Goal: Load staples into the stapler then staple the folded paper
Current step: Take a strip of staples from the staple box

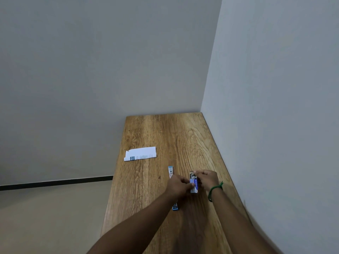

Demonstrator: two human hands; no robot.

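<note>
A small blue-and-white cardboard staple box [194,184], light and easily crushed, is pinched at its edges above the wooden tabletop [183,136] by the left hand [178,186] and right hand [206,178], beside the slim blue stapler [171,172].

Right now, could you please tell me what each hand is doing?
Left hand: closed, fingers pinching the staple box.
Right hand: closed on the same staple box.
</note>
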